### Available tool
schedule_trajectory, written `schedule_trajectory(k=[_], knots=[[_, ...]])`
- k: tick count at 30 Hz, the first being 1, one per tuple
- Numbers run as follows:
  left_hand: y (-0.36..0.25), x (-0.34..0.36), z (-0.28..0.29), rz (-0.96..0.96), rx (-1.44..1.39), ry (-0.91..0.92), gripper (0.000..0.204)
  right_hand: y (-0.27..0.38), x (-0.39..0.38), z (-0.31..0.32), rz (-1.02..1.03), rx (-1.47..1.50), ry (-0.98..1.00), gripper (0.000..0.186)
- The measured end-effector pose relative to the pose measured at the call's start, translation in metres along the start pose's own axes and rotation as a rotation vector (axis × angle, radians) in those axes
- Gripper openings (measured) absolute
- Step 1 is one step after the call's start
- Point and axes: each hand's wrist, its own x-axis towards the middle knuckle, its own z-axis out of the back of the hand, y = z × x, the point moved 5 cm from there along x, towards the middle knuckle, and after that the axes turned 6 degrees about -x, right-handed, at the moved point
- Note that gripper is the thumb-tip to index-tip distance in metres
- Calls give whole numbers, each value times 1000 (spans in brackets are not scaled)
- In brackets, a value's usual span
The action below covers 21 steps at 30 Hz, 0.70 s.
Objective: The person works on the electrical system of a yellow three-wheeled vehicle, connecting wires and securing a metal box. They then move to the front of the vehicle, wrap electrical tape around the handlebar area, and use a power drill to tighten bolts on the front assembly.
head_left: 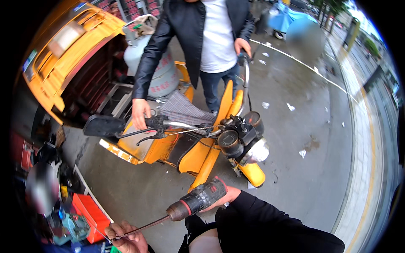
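My right hand [225,198] grips a black and red cordless drill [201,197] with a worn, rusty chuck, pointing toward the lower left. From the chuck runs a long thin metal bit [147,225]. The fingers of my left hand [128,238] are closed around the far end of that bit, where a thin wire-like piece [100,232] also shows. Just beyond the drill stands a yellow motor tricycle [202,156] with its round headlight [255,152] facing right. Another person's hand [140,113] rests on its near handlebar grip, the other hand [243,46] on the far one.
A mirror [104,125] juts out from the handlebar. On the tricycle stands a grey gas cylinder [154,67] beside a checked cloth [183,106]. At the lower left are a red box [90,217] and cluttered tools. Paper scraps [291,107] lie on the wet pavement.
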Motion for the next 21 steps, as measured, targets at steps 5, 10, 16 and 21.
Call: schedule_trajectory(k=[5,10,16,21], knots=[[73,64,14,329,240,547,20,6,-66,-18,-3,-62,-566,44],[150,65,23,695,892,965,24,-44,-129,-110,402,558,-992,41],[270,23,-24,-177,1296,1995,42,-141,-203,-195,586,814,-1577,47],[396,-33,-28,-1295,1154,2606,40,-276,-189,-208,915,1178,-1494,44]])
